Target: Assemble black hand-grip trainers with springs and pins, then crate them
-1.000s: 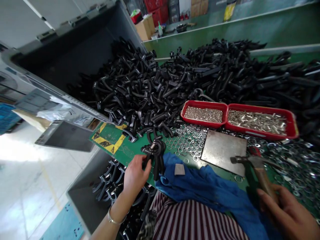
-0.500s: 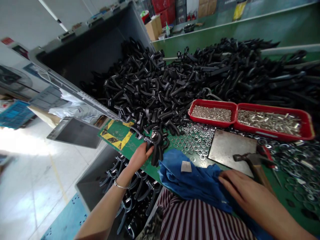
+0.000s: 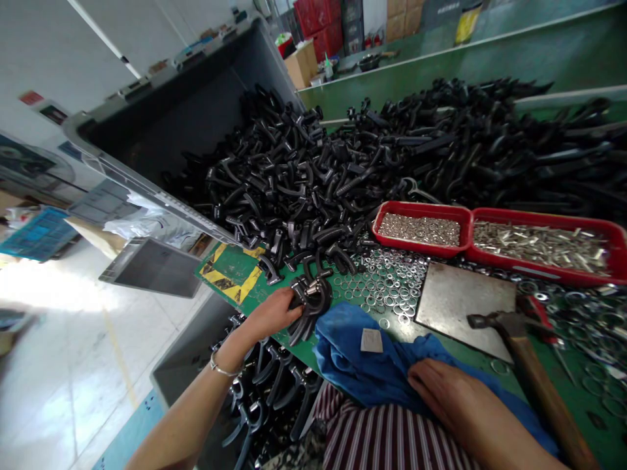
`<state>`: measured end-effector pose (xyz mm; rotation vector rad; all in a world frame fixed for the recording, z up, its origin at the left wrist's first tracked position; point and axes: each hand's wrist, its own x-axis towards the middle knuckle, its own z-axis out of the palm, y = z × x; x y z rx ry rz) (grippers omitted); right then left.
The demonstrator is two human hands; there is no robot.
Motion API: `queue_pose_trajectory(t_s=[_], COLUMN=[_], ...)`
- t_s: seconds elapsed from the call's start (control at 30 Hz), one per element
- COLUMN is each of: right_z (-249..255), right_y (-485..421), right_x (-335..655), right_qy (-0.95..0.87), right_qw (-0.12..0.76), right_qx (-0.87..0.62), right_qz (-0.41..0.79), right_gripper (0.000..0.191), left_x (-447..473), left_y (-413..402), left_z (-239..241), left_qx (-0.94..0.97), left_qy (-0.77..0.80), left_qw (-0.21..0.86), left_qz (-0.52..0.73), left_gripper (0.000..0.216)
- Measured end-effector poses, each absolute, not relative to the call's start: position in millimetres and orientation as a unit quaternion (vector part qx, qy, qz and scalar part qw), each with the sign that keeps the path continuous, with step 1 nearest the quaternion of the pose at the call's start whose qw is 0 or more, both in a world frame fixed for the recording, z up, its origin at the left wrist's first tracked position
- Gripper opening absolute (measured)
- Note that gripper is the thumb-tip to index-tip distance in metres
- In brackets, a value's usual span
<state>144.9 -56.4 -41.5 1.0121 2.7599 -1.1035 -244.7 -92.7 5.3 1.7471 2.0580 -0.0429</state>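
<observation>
My left hand [image 3: 275, 312] is closed around a black curved handle-like part [image 3: 318, 301] with a silver coiled or threaded piece at its top. Other black curved parts lie against it, so I cannot tell how many the hand holds. My right hand [image 3: 443, 391] lies over a crumpled blue cloth [image 3: 343, 346] with a white label, its fingers curled into the fabric. The cloth sits at the bench edge, against a striped garment.
A large heap of black parts [image 3: 304, 170] spills from a tipped grey bin [image 3: 181, 209]. Red trays [image 3: 421, 249] hold small metal pieces. Silver rings [image 3: 389, 287], a metal plate [image 3: 465, 307] and a hammer [image 3: 529, 365] lie on the green bench. Below, another grey bin [image 3: 183, 349] holds similar parts.
My left hand has come slightly down and left, and the black parts at it have turned. My right hand has slid left and down over the cloth. The view has shifted a little.
</observation>
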Motion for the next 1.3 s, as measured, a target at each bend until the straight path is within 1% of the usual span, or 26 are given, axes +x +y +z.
queue_pose_trajectory(t_s=[0.07, 0.13, 0.23, 0.33, 0.43, 0.5, 0.63, 0.7, 0.77, 0.83, 0.87, 0.93, 1.0, 1.07, 1.1, 1.2, 1.23, 1.3], right_z=[-41.9, -42.5, -40.1, -27.9, -13.7, -9.3, -17.3, -26.4, -34.5, -40.8, -43.8, -51.4, -61.3, -70.6, -73.4, -68.3, -62.3, -47.9], right_y=[-53.6, -52.3, -56.8, -67.0, -72.7, -73.6, -69.6, -58.1, -37.9, -11.6, 2.3, 28.5, 49.8, 65.4, 71.4, 83.4, 85.5, 86.1], right_x=[149.9, 158.2, 167.4, 168.2, 175.1, 194.9, 271.7, 312.9, 343.2, 359.2, 362.5, 363.4, 362.0, 362.2, 363.2, 365.7, 364.7, 357.3], right_qy=[0.878, 0.873, 0.863, 0.857, 0.848, 0.833, 0.777, 0.742, 0.722, 0.728, 0.740, 0.769, 0.791, 0.807, 0.812, 0.775, 0.743, 0.669], right_qw=[-0.017, -0.041, -0.060, -0.053, -0.067, -0.099, -0.147, -0.158, -0.164, -0.165, -0.164, -0.157, -0.135, -0.115, -0.111, -0.128, -0.142, -0.184], right_qx=[0.319, 0.318, 0.329, 0.348, 0.369, 0.402, 0.534, 0.603, 0.642, 0.643, 0.633, 0.607, 0.590, 0.576, 0.568, 0.600, 0.633, 0.694], right_qz=[-0.357, -0.368, -0.379, -0.377, -0.374, -0.366, -0.300, -0.246, -0.201, -0.171, -0.159, -0.130, -0.089, -0.066, -0.074, -0.150, -0.168, -0.190], right_gripper=[0.025, 0.024, 0.025, 0.026, 0.025, 0.023, 0.025, 0.026, 0.027, 0.028, 0.029, 0.030, 0.031, 0.032, 0.033, 0.034, 0.035, 0.039], left_x=[-249.9, -254.3, -251.3, -235.1, -213.8, -206.3, -214.9, -220.5, -219.0, -209.0, -201.4, -183.4, -164.2, -145.2, -136.1, -111.8, -104.8, -92.1], left_y=[-89.9, -81.8, -49.3, 7.1, 67.6, 99.3, 130.0, 133.0, 131.1, 123.9, 117.4, 97.3, 68.8, 37.0, 22.0, -10.3, -15.2, -15.8], left_z=[28.8, 54.8, 74.4, 55.8, 19.8, 1.6, -10.2, -9.9, -7.9, -1.3, 4.7, 22.1, 42.7, 58.5, 62.2, 52.7, 43.1, 18.2], left_qx=[0.633, 0.623, 0.616, 0.680, 0.734, 0.747, 0.770, 0.759, 0.731, 0.688, 0.659, 0.583, 0.485, 0.413, 0.388, 0.376, 0.397, 0.470], left_qy=[0.734, 0.737, 0.756, 0.719, 0.679, 0.664, 0.635, 0.645, 0.667, 0.698, 0.709, 0.696, 0.610, 0.526, 0.501, 0.492, 0.514, 0.589], left_qw=[0.244, 0.261, 0.214, 0.119, 0.015, -0.005, 0.039, 0.086, 0.145, 0.167, 0.179, 0.253, 0.387, 0.458, 0.479, 0.490, 0.480, 0.437], left_qz=[-0.032, -0.019, 0.049, 0.077, 0.020, -0.022, -0.041, -0.022, 0.024, 0.112, 0.175, 0.333, 0.492, 0.586, 0.608, 0.614, 0.589, 0.491], left_gripper=[0.030, 0.037, 0.041, 0.039, 0.041, 0.040, 0.038, 0.033, 0.027, 0.025, 0.025, 0.026, 0.024, 0.021, 0.020, 0.017, 0.016, 0.016])
